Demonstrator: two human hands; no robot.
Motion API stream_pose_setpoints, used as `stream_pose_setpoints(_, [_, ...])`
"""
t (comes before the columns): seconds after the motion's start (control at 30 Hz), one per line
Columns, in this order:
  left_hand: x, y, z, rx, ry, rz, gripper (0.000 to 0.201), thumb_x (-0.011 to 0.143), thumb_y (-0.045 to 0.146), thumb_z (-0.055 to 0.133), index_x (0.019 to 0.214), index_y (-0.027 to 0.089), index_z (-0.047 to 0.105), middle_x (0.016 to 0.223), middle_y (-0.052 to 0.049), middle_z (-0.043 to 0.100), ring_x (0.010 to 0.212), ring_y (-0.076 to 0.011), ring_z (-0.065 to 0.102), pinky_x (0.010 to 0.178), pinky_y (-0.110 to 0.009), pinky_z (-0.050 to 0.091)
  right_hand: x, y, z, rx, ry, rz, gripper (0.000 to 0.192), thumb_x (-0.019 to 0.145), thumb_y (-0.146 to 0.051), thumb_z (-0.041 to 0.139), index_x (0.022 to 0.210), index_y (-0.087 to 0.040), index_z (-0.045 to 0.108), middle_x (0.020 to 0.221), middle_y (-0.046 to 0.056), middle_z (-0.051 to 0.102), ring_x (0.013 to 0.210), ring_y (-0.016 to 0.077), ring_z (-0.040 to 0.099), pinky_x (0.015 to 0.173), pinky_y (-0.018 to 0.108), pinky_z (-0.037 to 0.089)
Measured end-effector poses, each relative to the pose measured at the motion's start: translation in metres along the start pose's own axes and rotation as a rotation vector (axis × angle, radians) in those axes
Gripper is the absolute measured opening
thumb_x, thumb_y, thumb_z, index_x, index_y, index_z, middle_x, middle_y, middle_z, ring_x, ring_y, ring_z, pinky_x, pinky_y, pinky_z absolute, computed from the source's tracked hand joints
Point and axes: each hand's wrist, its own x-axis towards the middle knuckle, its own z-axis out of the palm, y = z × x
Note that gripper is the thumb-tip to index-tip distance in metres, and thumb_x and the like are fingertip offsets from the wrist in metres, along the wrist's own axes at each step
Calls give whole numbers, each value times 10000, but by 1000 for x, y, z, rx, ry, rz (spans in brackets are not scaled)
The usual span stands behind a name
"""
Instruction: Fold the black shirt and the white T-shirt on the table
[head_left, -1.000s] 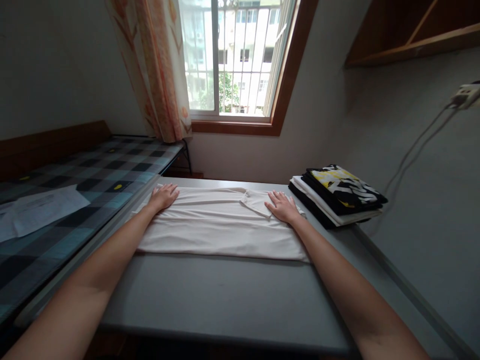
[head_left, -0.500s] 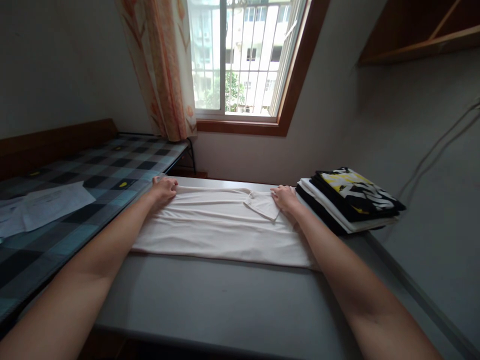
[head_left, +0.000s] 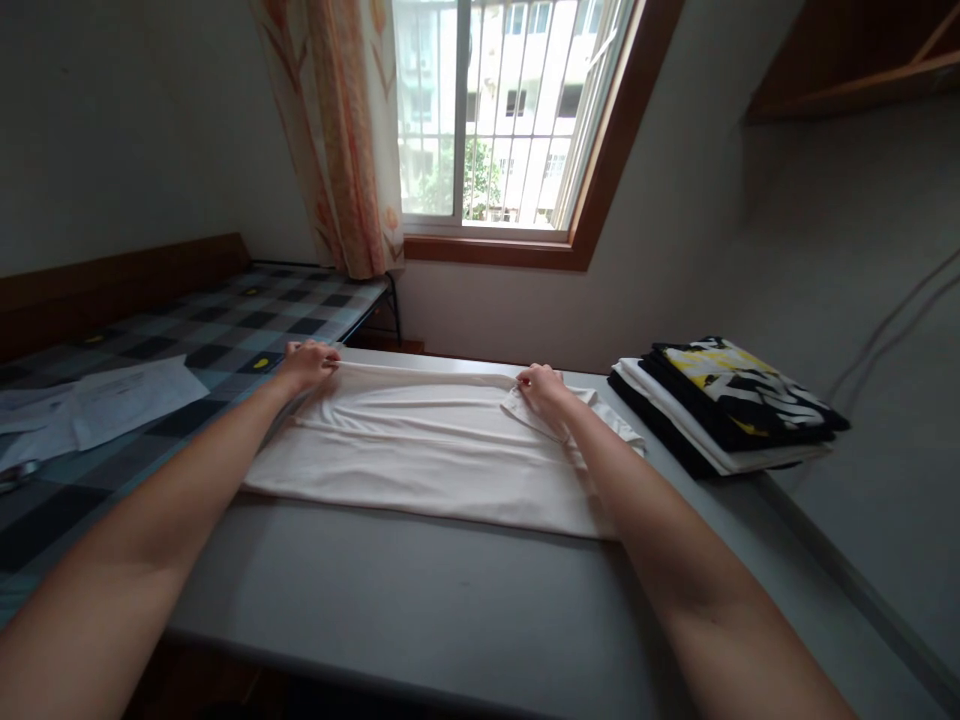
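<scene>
A white T-shirt [head_left: 420,450], folded lengthwise, lies across the grey-white table [head_left: 390,590]. My left hand [head_left: 311,366] pinches its far left corner, and the far edge is pulled taut and slightly raised between both hands. At the far right, my right hand [head_left: 543,388] grips that same far edge beside a sleeve [head_left: 521,407] folded over the top. Part of the shirt's right end sticks out beyond my right wrist, and my right forearm hides some of it. Soft creases run along the cloth.
A stack of folded clothes [head_left: 750,400] sits on the table's right side by the wall. To the left is a bed with a checked mattress [head_left: 277,315] holding papers [head_left: 135,400]. Beyond the table are a barred window [head_left: 517,120] and a curtain [head_left: 345,140].
My left hand has moved slightly left and my right hand left along the far edge. That edge is now pinched and tighter, and more cloth shows right of my right hand. The view has shifted slightly.
</scene>
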Motion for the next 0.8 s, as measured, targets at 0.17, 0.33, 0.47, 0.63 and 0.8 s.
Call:
stream_pose_setpoints(0.17, [-17, -6, -8, -52, 60, 24, 256, 815, 298, 492, 957, 212, 688, 1103, -76, 697, 1100, -280, 566, 961, -403, 354, -14, 0, -18, 7, 133, -65, 300, 916, -222, 467, 1054, -220, 734, 1105, 90, 694, 1044, 241, 580, 937, 353, 337])
stream_pose_setpoints(0.33, [-62, -18, -8, -128, 29, 95, 207, 763, 301, 512, 876, 238, 674, 1056, -59, 692, 1091, -265, 574, 994, -389, 359, -76, 4, -23, -99, 336, -389, 298, 962, -213, 416, 988, -200, 713, 1012, 94, 679, 1006, 232, 560, 1021, 378, 254])
stream_pose_setpoints(0.47, [-91, -30, 0, -189, -80, 187, 192, 746, 325, 508, 825, 246, 663, 996, -69, 693, 1016, -269, 604, 975, -389, 392, -114, 11, -13, -120, 266, -553, 286, 976, -236, 422, 1004, -214, 707, 1001, 79, 682, 968, 221, 558, 990, 363, 276])
stream_pose_setpoints(0.63, [-96, -33, 3, -201, -72, 216, 236, 774, 345, 474, 869, 240, 662, 1029, -90, 692, 971, -280, 626, 935, -387, 421, -120, 19, -11, -56, 247, -416, 250, 928, -191, 484, 982, -236, 723, 1046, 59, 700, 1018, 227, 561, 983, 356, 283])
stream_pose_setpoints(0.8, [-97, -33, -4, -175, 29, 158, 256, 772, 373, 460, 873, 231, 648, 1019, -79, 698, 979, -262, 640, 903, -357, 435, -128, 23, -19, -35, 308, -385, 255, 957, -264, 470, 1005, -232, 719, 995, 59, 703, 977, 223, 559, 990, 359, 287])
